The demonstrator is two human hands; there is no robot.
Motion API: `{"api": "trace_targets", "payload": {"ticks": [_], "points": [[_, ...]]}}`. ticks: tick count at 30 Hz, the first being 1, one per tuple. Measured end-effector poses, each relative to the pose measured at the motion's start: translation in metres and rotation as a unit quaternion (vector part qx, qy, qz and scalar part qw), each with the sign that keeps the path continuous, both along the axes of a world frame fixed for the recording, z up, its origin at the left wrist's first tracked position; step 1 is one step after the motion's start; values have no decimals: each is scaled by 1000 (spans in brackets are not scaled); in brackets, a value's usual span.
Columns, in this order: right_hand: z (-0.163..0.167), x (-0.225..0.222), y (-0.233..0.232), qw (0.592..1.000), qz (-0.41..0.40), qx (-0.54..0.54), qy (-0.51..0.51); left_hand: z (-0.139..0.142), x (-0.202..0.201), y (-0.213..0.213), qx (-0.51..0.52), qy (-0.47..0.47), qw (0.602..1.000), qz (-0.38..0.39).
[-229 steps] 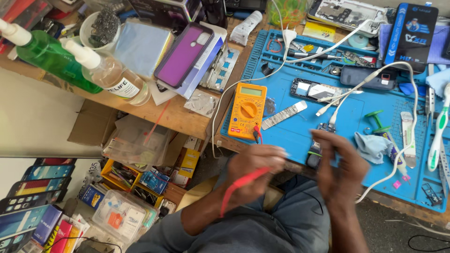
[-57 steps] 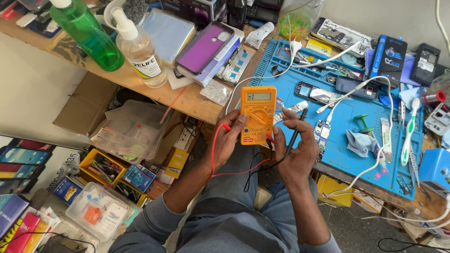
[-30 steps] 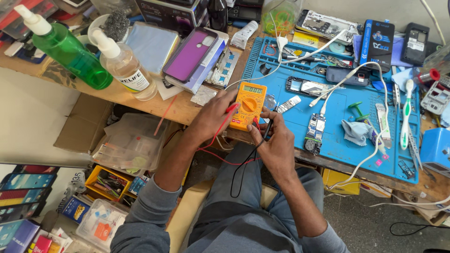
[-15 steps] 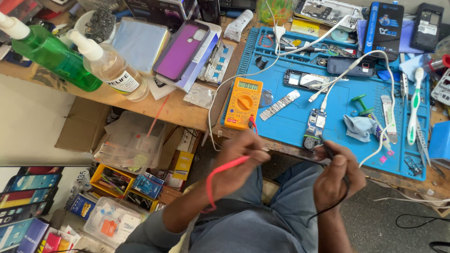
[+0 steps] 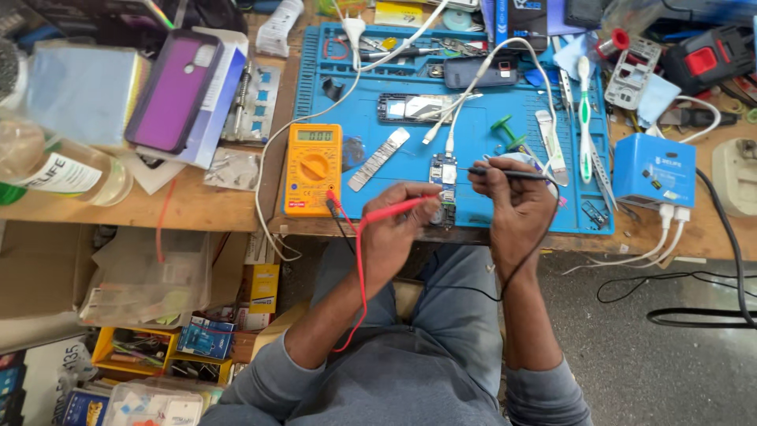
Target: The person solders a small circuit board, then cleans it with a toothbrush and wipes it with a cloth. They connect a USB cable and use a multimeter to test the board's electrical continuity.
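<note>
My left hand [image 5: 398, 229] grips a red test probe [image 5: 394, 210] whose tip points right at a small circuit board [image 5: 444, 189] near the front edge of a blue work mat [image 5: 363, 102]. My right hand [image 5: 512, 201] holds a black test probe [image 5: 509, 172], its tip aimed left toward the same board. Red and black leads run back to a yellow multimeter [image 5: 313, 169] lying on the mat's left edge, just left of my left hand.
On the mat lie an opened phone frame [image 5: 414, 106], a white cable [image 5: 489, 71], a metal strip [image 5: 378, 158], a toothbrush [image 5: 585, 118] and tweezers. A blue box [image 5: 654, 170] stands right of it. A purple phone case [image 5: 169, 89] and a bottle [image 5: 59, 170] are left.
The hands have come up from my lap to the mat's front edge. Both probes now point at the small circuit board. The multimeter stays where it lay.
</note>
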State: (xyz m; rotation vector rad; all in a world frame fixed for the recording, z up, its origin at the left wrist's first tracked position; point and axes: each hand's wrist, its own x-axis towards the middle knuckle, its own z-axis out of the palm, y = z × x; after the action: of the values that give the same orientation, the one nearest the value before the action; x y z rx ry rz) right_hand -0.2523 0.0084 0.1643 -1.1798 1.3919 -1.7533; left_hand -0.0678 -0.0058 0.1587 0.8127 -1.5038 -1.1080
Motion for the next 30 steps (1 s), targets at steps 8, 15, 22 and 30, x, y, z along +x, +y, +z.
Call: {"api": "trace_targets", "payload": {"ticks": [8, 15, 22, 30], "points": [[7, 11, -15, 997, 42, 49, 33, 14, -3, -31, 8, -48, 998, 44], [2, 14, -16, 996, 34, 59, 58, 11, -6, -34, -20, -80, 995, 52], [3, 16, -17, 994, 25, 71, 75, 9, -6, -37, -31, -93, 994, 52], [3, 16, -17, 993, 25, 76, 83, 9, -7, -38, -7, -125, 990, 63]]}}
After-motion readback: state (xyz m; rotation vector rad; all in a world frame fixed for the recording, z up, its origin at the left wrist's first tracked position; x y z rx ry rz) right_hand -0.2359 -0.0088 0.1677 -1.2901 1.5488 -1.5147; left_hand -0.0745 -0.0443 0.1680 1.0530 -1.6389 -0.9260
